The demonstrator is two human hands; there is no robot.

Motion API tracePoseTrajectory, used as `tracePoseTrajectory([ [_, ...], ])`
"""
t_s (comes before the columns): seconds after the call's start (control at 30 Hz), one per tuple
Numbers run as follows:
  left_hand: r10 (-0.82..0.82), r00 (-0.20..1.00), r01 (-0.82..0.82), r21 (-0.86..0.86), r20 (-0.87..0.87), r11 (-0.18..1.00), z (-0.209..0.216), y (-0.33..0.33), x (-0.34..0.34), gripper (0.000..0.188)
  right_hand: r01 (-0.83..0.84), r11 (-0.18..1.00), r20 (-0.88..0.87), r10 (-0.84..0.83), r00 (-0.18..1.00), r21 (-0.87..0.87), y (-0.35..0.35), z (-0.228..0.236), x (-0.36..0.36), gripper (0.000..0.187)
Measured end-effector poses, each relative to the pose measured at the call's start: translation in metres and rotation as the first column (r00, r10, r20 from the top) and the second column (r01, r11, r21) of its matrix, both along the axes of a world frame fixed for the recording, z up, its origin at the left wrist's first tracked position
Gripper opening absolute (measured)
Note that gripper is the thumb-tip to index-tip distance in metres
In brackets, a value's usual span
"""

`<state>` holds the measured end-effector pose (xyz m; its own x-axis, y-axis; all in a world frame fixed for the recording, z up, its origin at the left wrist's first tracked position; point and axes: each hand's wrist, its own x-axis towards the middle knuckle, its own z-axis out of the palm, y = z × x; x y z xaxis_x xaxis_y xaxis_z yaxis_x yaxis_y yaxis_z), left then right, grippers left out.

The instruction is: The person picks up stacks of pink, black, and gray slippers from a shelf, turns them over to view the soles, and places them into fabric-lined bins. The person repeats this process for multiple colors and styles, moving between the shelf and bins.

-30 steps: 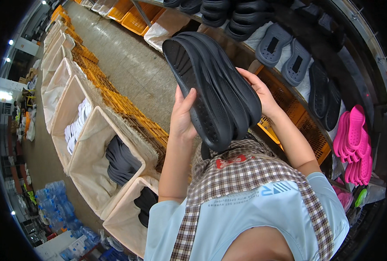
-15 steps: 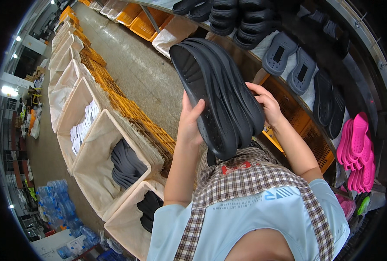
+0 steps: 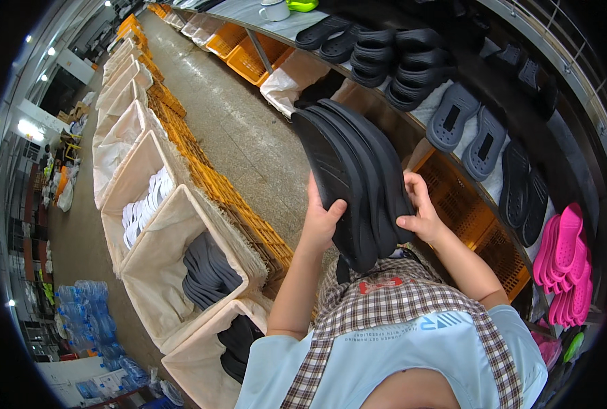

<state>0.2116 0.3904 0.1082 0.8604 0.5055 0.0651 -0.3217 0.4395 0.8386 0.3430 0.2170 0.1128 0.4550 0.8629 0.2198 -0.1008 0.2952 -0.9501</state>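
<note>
A stack of several black shoe soles (image 3: 361, 174) is held upright, a little tilted, in front of my apron. My left hand (image 3: 322, 218) grips its left edge, thumb across the face of the nearest sole and fingers behind. On the other side my right hand (image 3: 421, 208) holds the lower right edge of the stack between thumb and bent fingers. Below and to the left, dark grey soles (image 3: 208, 271) lie in a cloth-lined basket (image 3: 150, 293). Black soles (image 3: 239, 347) fill part of the nearer basket.
White soles (image 3: 146, 204) sit in a farther basket of the row. On the right, a shelf (image 3: 412, 123) carries black soles, grey soles (image 3: 453, 117) and stacked pink soles (image 3: 566, 259). Orange crates (image 3: 447, 184) stand beneath it. Wrapped water bottles (image 3: 92, 320) are at the lower left.
The stack has come lower and turned so its faces show less broadly. My right thumb now shows on its near edge. The whole view has shifted, bringing a white mug into sight.
</note>
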Motion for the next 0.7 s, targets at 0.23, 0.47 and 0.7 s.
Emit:
tracePoseTrajectory([
  [0.23,0.023,0.999,-0.025,0.064,0.034,0.998,-0.005,0.003,0.000,0.110,0.096,0.995,0.096,-0.097,0.991,0.012,0.004,-0.003,-0.009,0.073],
  [0.47,0.069,0.997,-0.071,0.151,0.019,0.986,-0.010,0.004,0.001,0.117,0.062,0.995,0.137,-0.071,0.988,0.072,0.007,0.001,-0.010,0.067],
  [0.7,-0.228,0.970,0.236,-0.536,0.082,0.810,-0.023,0.013,0.006,0.044,0.061,0.981,0.139,-0.035,0.990,-0.184,0.008,0.042,-0.015,0.076],
])
